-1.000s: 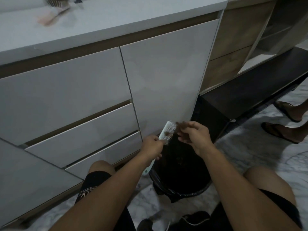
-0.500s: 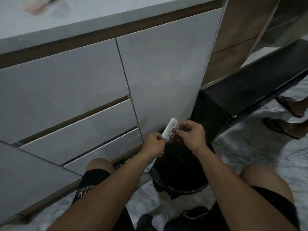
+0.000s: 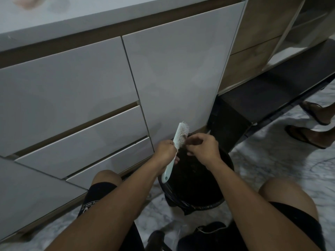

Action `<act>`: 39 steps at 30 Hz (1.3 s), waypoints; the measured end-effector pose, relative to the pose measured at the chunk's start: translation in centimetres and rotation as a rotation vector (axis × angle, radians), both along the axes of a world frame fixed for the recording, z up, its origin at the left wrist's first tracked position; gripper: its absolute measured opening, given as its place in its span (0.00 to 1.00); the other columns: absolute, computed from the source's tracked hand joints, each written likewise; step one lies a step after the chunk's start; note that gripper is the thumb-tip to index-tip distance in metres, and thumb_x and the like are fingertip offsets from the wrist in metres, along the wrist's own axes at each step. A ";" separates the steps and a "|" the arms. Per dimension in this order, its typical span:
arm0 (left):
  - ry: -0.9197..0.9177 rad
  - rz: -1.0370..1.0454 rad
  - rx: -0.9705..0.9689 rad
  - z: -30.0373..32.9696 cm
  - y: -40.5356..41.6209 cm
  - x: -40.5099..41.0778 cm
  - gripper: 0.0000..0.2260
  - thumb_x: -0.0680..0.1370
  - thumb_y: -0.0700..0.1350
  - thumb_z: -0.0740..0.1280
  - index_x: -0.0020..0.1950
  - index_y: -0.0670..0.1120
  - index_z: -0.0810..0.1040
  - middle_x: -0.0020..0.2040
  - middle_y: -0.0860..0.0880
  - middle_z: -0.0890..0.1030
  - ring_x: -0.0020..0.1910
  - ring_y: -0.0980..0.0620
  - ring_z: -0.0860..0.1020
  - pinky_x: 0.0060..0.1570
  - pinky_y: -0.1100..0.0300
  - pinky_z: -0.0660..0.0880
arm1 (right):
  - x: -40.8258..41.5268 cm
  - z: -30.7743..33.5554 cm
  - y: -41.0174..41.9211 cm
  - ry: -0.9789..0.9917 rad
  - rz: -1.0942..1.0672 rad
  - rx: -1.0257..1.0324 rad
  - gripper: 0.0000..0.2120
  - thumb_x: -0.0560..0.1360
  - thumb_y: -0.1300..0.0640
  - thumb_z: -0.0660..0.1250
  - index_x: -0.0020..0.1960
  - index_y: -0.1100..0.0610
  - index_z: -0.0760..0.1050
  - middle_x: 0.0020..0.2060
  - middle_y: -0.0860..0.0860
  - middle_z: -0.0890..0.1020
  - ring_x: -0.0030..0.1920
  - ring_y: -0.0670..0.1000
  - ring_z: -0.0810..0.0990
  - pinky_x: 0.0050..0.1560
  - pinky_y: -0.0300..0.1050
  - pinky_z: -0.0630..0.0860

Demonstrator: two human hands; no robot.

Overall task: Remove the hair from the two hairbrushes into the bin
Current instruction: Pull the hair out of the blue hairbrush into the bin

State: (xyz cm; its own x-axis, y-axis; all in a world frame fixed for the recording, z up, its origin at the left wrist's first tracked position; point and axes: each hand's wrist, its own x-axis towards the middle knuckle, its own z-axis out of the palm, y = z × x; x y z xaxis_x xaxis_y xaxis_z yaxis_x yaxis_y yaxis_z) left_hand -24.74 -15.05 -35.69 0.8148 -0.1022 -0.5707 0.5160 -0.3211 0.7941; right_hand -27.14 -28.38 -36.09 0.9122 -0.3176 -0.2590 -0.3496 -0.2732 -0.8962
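A pale mint hairbrush [image 3: 179, 134] stands nearly upright over a black bin [image 3: 195, 205] lined with a black bag, on the floor between my knees. My left hand [image 3: 165, 151] grips the brush by its neck, and the handle sticks out below the fist. My right hand [image 3: 201, 146] is against the bristle side with fingertips pinched on dark hair at the bristles. How much hair it holds is hidden. A blurred pink shape [image 3: 27, 3] lies on the counter at the top left; I cannot tell if it is the second brush.
White cabinet drawers and a door [image 3: 172, 78] stand right behind the bin. A dark low shelf [image 3: 272, 95] runs to the right. Another person's feet in sandals [image 3: 308, 134] stand at the right edge. A dark bag [image 3: 204, 238] lies on the marble floor near me.
My right hand has come back onto the bristles and pinched there. The view has tilted down, so the counter top has slid toward the upper edge.
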 end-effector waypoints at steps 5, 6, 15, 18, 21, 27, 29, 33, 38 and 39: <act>-0.001 0.007 0.062 -0.4 0.6 0.0 0.15 0.77 0.33 0.56 0.61 0.35 0.73 0.41 0.41 0.76 0.33 0.49 0.75 0.29 0.60 0.72 | 1.0 -0.4 -2.0 0.101 -0.205 -0.026 0.08 0.71 0.68 0.70 0.44 0.57 0.82 0.35 0.50 0.82 0.36 0.51 0.85 0.44 0.50 0.84; -0.002 0.005 0.067 -0.5 0.8 0.0 0.15 0.77 0.33 0.56 0.62 0.36 0.73 0.43 0.40 0.76 0.33 0.49 0.75 0.29 0.60 0.72 | 1.2 -0.7 -2.4 0.124 -0.243 -0.022 0.09 0.71 0.68 0.70 0.42 0.55 0.81 0.36 0.50 0.82 0.36 0.51 0.85 0.45 0.50 0.84; -0.001 -0.008 0.084 -0.8 1.2 -0.1 0.13 0.76 0.33 0.57 0.59 0.34 0.74 0.38 0.42 0.76 0.33 0.49 0.75 0.29 0.60 0.72 | 1.4 -2.2 -4.0 0.424 -0.371 0.345 0.17 0.70 0.64 0.70 0.58 0.58 0.73 0.58 0.58 0.72 0.58 0.59 0.75 0.44 0.51 0.82; 0.005 -0.026 0.082 -0.9 1.1 -0.1 0.13 0.77 0.34 0.57 0.60 0.35 0.73 0.40 0.43 0.76 0.33 0.49 0.76 0.29 0.60 0.73 | 1.5 -2.5 -4.3 0.419 -0.388 0.408 0.24 0.69 0.62 0.71 0.64 0.54 0.71 0.61 0.57 0.73 0.60 0.60 0.74 0.39 0.51 0.79; 0.011 -0.035 0.069 -0.9 1.2 -0.1 0.13 0.77 0.35 0.59 0.60 0.34 0.73 0.38 0.43 0.75 0.32 0.50 0.76 0.28 0.61 0.72 | 1.6 -2.0 -4.3 0.415 -0.387 0.438 0.20 0.71 0.61 0.70 0.61 0.55 0.71 0.57 0.55 0.75 0.57 0.57 0.74 0.49 0.54 0.78; 0.003 -0.042 -0.004 -0.5 1.4 -0.5 0.09 0.76 0.32 0.65 0.56 0.36 0.76 0.38 0.43 0.78 0.31 0.51 0.78 0.27 0.64 0.76 | 1.8 -0.9 -3.5 0.319 -0.307 0.446 0.11 0.74 0.64 0.68 0.55 0.57 0.72 0.45 0.53 0.76 0.46 0.51 0.77 0.53 0.51 0.79; 0.009 -0.034 -0.045 -0.4 1.4 -0.6 0.09 0.76 0.29 0.64 0.54 0.36 0.76 0.38 0.41 0.78 0.31 0.50 0.78 0.28 0.63 0.78 | 1.6 -0.1 -2.7 0.271 -0.222 0.417 0.12 0.74 0.63 0.69 0.56 0.58 0.73 0.49 0.56 0.80 0.48 0.53 0.80 0.47 0.49 0.80; 0.070 -0.020 -0.168 0.0 1.0 -0.7 0.06 0.75 0.28 0.65 0.48 0.37 0.76 0.37 0.38 0.78 0.31 0.46 0.81 0.36 0.55 0.82 | 0.4 1.2 -1.1 0.218 -0.031 0.448 0.21 0.71 0.59 0.73 0.60 0.58 0.70 0.52 0.59 0.82 0.52 0.58 0.82 0.46 0.50 0.82; 0.008 -0.112 -0.114 1.0 0.6 -1.8 0.08 0.76 0.32 0.66 0.54 0.38 0.76 0.39 0.41 0.80 0.32 0.50 0.81 0.30 0.59 0.80 | -0.4 2.0 -0.7 0.128 -0.012 0.437 0.13 0.70 0.64 0.74 0.50 0.57 0.75 0.42 0.54 0.84 0.45 0.54 0.84 0.48 0.49 0.82; -0.018 -0.119 -0.091 1.1 0.6 -2.0 0.10 0.76 0.31 0.66 0.56 0.38 0.76 0.39 0.42 0.80 0.32 0.51 0.80 0.28 0.61 0.79 | -0.4 2.1 -0.8 0.129 -0.032 0.445 0.13 0.69 0.65 0.74 0.52 0.62 0.76 0.41 0.56 0.84 0.42 0.55 0.84 0.44 0.48 0.83</act>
State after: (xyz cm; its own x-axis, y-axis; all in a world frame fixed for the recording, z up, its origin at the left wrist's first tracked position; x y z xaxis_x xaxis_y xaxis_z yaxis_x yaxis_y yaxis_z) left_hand -26.72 -14.48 -34.62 0.8037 -0.2493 -0.5402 0.4639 -0.3059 0.8314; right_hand -27.55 -29.17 -33.97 0.8553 -0.1770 -0.4870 -0.4676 0.1412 -0.8726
